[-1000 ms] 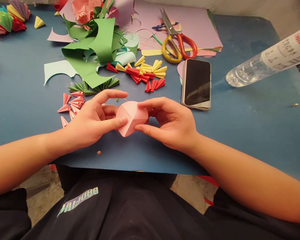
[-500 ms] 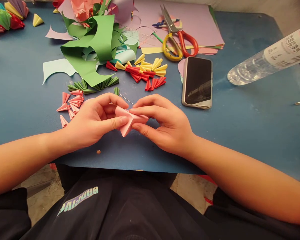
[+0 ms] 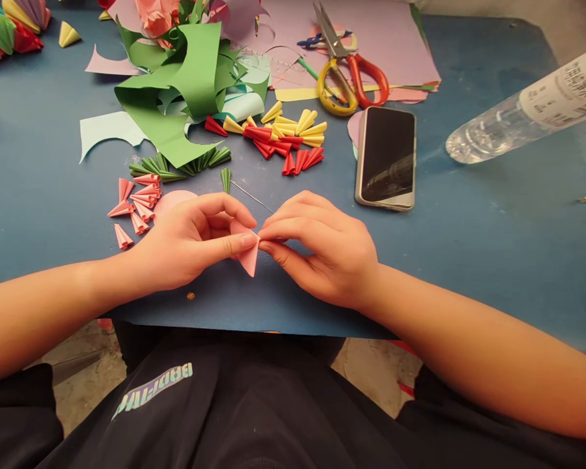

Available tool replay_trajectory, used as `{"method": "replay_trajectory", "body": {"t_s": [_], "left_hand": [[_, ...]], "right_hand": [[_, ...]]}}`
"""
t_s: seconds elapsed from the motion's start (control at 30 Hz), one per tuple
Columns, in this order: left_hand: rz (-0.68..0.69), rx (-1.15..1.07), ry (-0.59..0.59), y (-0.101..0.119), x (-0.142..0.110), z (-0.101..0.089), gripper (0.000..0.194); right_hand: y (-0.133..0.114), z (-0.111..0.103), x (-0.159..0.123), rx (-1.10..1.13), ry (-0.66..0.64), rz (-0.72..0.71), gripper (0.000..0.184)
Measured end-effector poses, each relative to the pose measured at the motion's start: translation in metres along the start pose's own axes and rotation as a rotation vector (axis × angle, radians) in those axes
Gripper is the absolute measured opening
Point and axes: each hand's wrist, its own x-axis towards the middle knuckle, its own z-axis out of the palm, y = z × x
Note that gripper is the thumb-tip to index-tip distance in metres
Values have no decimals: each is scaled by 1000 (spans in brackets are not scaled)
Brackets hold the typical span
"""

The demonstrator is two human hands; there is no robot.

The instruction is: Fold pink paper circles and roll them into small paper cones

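Between my two hands is a folded piece of pink paper (image 3: 250, 258), held just above the front part of the blue table. My left hand (image 3: 195, 241) pinches its body between thumb and fingers. The fingertips of my right hand (image 3: 322, 247) close on its pointed right end, hiding part of it. A thin metal needle (image 3: 251, 195) lies behind the fingers, one end by a single green paper cone (image 3: 225, 180). Next to my left hand are several pink paper cones (image 3: 137, 203) and a round pink paper piece (image 3: 176, 197), partly covered by the hand.
Green cones (image 3: 161, 168) and red and yellow cones (image 3: 283, 137) lie beyond my hands. Behind them are green paper scraps (image 3: 200, 71), scissors (image 3: 339, 62) and purple sheets (image 3: 395, 45). A phone (image 3: 387, 156) and a water bottle (image 3: 508, 124) are at right.
The pink paper has gone from spread folds to a narrower, pointed shape. My right fingers have closed together on its right end. The round pink piece beside my left hand has come into view.
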Motion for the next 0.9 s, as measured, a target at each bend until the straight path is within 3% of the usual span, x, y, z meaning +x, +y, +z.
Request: {"method": "replay_trajectory", "body": {"t_s": [0.1,0.3,0.4,0.57,0.77,0.9], "left_hand": [[35,87,-28,0,-1,1,12],[145,421,104,1,-4,0,15],[225,524,48,3,-4,-2,14],[245,452,-19,5,-3,-4,15],[104,233,-102,2,-3,-3,16],[153,240,-140,3,-4,-3,10]], "right_hand": [[0,0,0,38,-16,-6,9],[1,1,-3,63,-47,13,8],[1,1,-3,90,-45,14,6],[-1,0,-2,133,-48,64,15],[0,-2,-3,144,-73,201,34],[2,0,-5,168,-78,232,38]]}}
